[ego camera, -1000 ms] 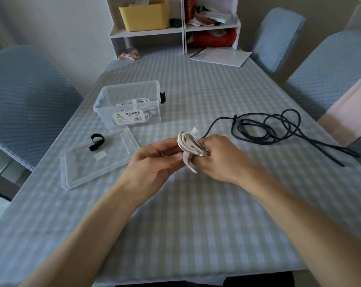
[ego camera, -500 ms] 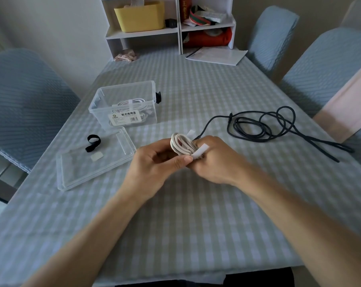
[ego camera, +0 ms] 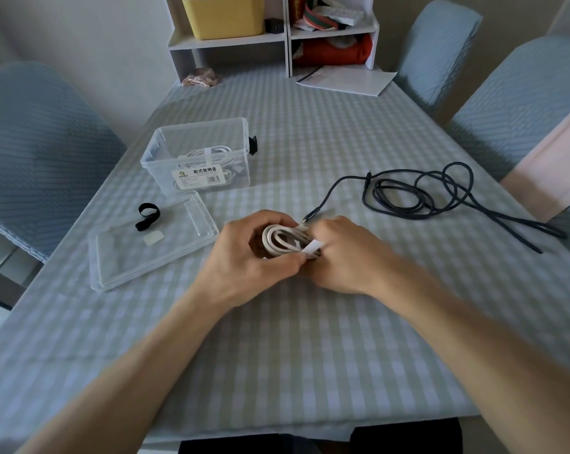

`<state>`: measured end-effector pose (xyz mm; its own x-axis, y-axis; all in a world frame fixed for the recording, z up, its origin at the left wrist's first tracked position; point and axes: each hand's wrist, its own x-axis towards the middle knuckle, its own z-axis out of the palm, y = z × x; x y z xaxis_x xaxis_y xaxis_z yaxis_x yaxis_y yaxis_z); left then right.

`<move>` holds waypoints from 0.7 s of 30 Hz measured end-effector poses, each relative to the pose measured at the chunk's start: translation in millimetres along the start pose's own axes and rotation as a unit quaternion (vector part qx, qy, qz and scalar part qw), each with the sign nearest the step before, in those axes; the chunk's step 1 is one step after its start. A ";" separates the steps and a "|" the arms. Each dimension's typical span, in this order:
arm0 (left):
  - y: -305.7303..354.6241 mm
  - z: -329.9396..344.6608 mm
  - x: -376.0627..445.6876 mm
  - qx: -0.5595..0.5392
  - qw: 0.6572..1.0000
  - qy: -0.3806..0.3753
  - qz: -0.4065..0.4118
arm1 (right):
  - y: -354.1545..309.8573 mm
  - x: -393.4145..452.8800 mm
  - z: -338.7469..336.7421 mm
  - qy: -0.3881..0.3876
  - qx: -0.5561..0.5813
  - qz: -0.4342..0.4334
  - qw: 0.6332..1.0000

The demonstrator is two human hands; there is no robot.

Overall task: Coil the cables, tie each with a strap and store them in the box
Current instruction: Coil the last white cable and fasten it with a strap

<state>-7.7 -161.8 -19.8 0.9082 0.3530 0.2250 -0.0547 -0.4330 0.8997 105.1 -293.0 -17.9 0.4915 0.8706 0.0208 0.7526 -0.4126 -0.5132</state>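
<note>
Two bare hands meet above the middle of a checked tablecloth [ego camera: 309, 339], both closed on a coiled white cable [ego camera: 278, 240]. The left hand [ego camera: 244, 257] curls its fingers over the coil's far side while its thumb presses from the near side; the right hand [ego camera: 345, 257] grips the coil's right end, fingers folded tight. The coil is a flattened oval whose long axis runs left to right, its rounded bend pointing left toward the left palm. A white strap [ego camera: 313, 248] crosses the coil at its right end, pinched where the left thumb and right fingers meet. Just beyond the right hand a dark connector tip lies on the cloth, the end of a black cable [ego camera: 417, 194] that trails away to the right in loose, untied loops, its tail running toward the table's right edge. To the left of the hands, a clear lid [ego camera: 152, 247] lies flat, carrying a black strap [ego camera: 147, 216] and a small white piece. Behind the lid stands the open clear storage box [ego camera: 198, 152], labelled on its near wall, with a strapped white cable inside.
</note>
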 end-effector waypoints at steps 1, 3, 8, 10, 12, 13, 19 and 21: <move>0.4 0.6 0.0 0.003 1.000 -0.001 -0.003 | 0.5 -0.4 -0.2 0.000 0.004 0.000 1.000; -0.7 -0.3 -1.0 0.003 1.000 -0.002 -0.010 | 1.4 -0.9 1.6 0.003 0.016 -0.004 1.000; -3.1 -3.7 -0.7 -0.013 1.000 -0.010 -0.011 | 7.8 -4.9 -3.6 0.007 0.098 -0.024 0.995; -4.7 -6.3 1.3 -0.027 1.000 -0.007 -0.012 | 13.5 -6.6 -12.6 -0.043 0.175 -0.028 0.983; -7.4 -9.5 2.6 -0.038 0.999 -0.005 -0.009 | 17.8 -7.7 -17.5 -0.069 0.261 -0.032 0.962; -8.3 -10.5 2.7 -0.040 0.999 -0.003 -0.010 | 18.4 -8.0 -16.3 -0.054 0.297 -0.032 0.953; -10.7 -10.1 4.9 -0.023 0.999 0.026 -0.020 | 16.4 -1.8 3.8 0.130 0.357 -0.088 0.921; -9.5 -9.2 4.7 -0.021 0.999 0.039 -0.031 | 18.8 -1.2 6.4 0.132 0.337 -0.105 0.926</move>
<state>-6.7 -148.3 -23.9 0.8749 0.4432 0.1951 -0.0176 -0.3735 0.9275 115.8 -300.1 -33.0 0.5225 0.7806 0.3430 0.4421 0.0960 -0.8918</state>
